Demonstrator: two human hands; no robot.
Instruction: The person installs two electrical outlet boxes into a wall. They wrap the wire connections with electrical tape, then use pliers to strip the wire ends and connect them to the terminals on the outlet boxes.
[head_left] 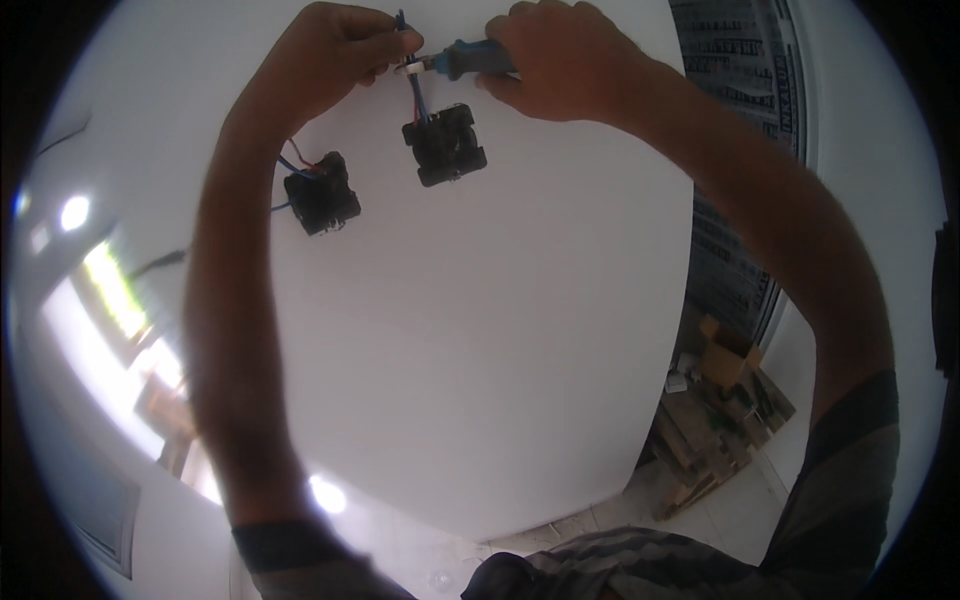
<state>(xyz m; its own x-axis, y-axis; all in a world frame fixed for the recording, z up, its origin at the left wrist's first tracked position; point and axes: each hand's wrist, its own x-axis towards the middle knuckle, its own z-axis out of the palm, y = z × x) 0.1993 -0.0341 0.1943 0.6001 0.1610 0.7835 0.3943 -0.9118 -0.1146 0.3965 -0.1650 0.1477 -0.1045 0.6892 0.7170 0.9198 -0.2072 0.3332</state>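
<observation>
Left hand (335, 60): thumb and forefinger pinch the blue and red wires (420, 102), no gap visible. Right hand (560, 55): fingers wrapped around the blue-handled pliers (470, 59), whose tip stands at the wires just below that pinch — jaw closure cannot be determined. The wires rise from a black electrical box (445, 145) on the white wall (480, 320), well in from its right edge. Recommended: wires taut, tool square to them — fingertips clear.

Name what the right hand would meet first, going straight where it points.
The wires, at the tip of its blue-handled tool; past them, probably the left hand, though depth is unclear.
</observation>
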